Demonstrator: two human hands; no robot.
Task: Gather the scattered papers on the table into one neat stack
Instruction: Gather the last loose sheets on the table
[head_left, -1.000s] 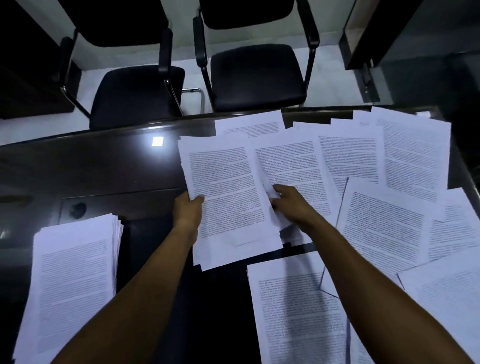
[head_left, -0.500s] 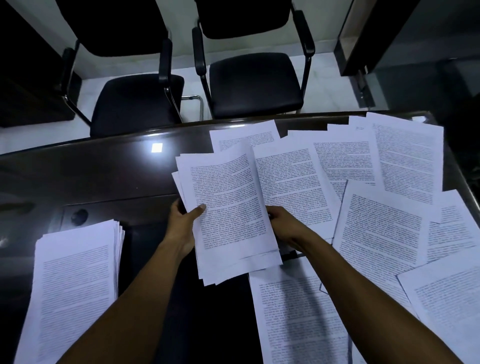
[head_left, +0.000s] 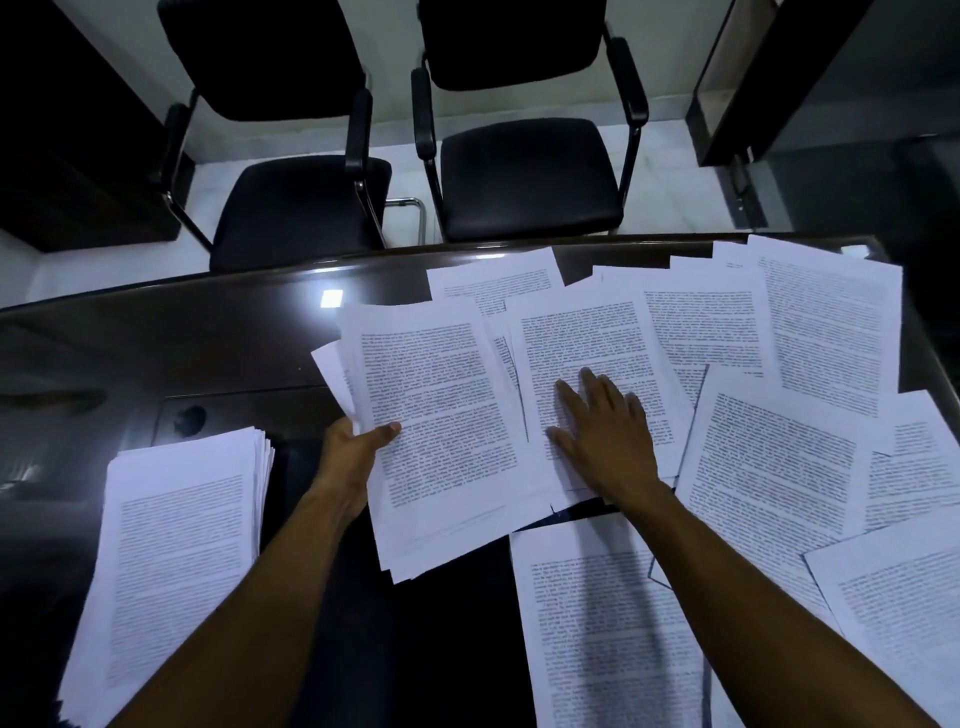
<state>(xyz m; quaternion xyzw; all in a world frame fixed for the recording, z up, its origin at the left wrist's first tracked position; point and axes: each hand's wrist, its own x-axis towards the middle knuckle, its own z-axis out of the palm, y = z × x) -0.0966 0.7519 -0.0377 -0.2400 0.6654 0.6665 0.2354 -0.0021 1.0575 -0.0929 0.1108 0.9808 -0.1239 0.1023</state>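
Observation:
My left hand (head_left: 353, 457) grips a loose bundle of printed sheets (head_left: 441, 415) by its left edge, thumb on top, lifted slightly off the dark table (head_left: 182, 343). My right hand (head_left: 602, 431) lies flat with straight fingers on a printed sheet (head_left: 587, 332) just right of the bundle. Several more scattered sheets (head_left: 779, 457) overlap across the right half of the table, one (head_left: 597, 623) lying near the front under my right forearm. A thick gathered stack (head_left: 171, 561) lies at the front left.
Two black armchairs (head_left: 301, 202) (head_left: 530, 171) stand beyond the table's far edge. A round grommet (head_left: 189, 418) sits in the tabletop left of my left hand. A dark cabinet (head_left: 779, 78) stands at the back right.
My right hand let go of the bundle and moved right, and it lies flat on the neighbouring sheet. My left hand keeps its hold on the bundle, which has tilted slightly.

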